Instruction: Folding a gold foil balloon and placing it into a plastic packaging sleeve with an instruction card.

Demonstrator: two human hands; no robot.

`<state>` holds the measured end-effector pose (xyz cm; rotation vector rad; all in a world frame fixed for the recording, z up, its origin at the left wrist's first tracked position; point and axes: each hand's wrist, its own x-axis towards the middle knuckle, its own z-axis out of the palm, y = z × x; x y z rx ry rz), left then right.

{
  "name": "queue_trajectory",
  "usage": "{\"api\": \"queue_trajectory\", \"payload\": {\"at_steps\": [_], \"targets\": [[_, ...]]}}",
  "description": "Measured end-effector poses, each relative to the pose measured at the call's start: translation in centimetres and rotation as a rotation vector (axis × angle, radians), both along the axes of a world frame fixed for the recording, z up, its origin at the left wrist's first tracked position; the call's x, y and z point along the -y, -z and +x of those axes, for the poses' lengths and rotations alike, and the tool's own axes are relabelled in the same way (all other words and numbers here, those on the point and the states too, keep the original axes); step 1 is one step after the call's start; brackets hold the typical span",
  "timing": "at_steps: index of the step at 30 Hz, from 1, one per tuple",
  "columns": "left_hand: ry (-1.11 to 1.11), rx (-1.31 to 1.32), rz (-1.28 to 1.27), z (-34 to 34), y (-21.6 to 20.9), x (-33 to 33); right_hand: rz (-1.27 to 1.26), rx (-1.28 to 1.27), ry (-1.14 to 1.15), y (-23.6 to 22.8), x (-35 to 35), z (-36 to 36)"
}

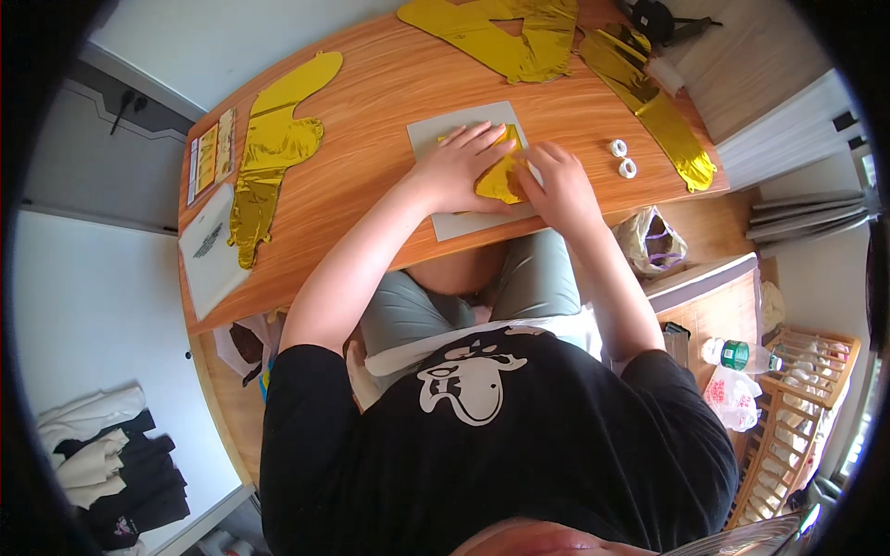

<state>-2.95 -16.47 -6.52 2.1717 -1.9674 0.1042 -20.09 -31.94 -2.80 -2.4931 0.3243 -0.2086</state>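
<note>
A flattened, folded gold foil balloon lies on a grey sheet at the table's front edge. My left hand rests flat on the foil, fingers spread and pointing away from me. At the foil's right edge is my right hand, its fingers bent inward and closed. A small pale patch shows by those fingertips; what they grip is hidden. Other uninflated gold foil balloons are spread about: one at the left, one at the far side, and a long one at the right.
Two small white rolls sit on the wooden table to the right of the grey sheet. A printed card and a white plastic packet lie along the left edge. A black bag is at the far right.
</note>
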Motion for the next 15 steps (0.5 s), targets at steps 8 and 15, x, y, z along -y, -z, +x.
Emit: {"api": "queue_trajectory", "payload": {"at_steps": [8, 15], "targets": [[-0.061, -0.105, -0.027, -0.1, 0.3, -0.3, -0.396, 0.214, -0.015, 3.3, 0.5, 2.7], [-0.031, 0.156, -0.13, -0.7, -0.2, -0.9, -0.514, 0.227, 0.01, 4.6, 0.8, 2.8]]}}
